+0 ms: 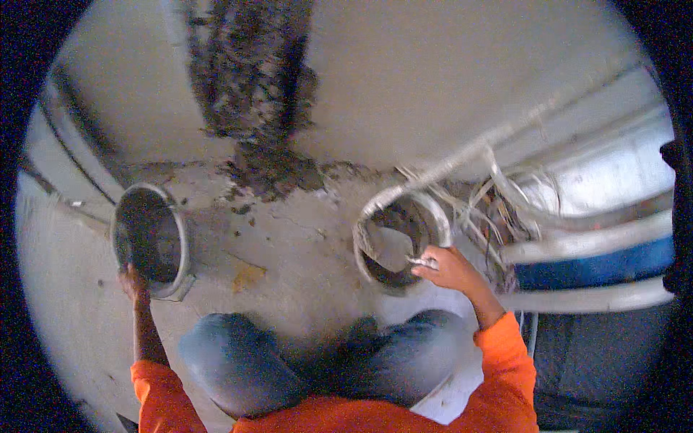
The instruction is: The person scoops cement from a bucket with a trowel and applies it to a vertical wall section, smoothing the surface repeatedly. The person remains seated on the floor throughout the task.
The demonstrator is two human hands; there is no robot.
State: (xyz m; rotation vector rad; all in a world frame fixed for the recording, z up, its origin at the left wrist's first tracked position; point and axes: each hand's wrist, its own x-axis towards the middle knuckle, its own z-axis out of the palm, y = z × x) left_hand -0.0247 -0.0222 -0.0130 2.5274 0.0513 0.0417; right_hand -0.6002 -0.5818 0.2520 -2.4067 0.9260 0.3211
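Observation:
On the left, my left hand [133, 283] is closed on the near rim of a tilted grey bucket [183, 242], whose dark inside faces me. To the right, my right hand [446, 268] grips the handle of a trowel [392, 247]. The trowel's pale blade lies over the mouth of a second round bucket [442, 222]. Inside that bucket is dark, and I cannot make out its contents. Motion blurs the picture somewhat.
Ahead, a plain wall [404, 79] has a rough, dark broken strip [249, 72] running down to rubble [271, 173] on the floor. Bent pale conduits [498, 133] and loose wires [480, 195] lie at right, near a blue object [599, 265]. My knees [234, 361] are bent close by.

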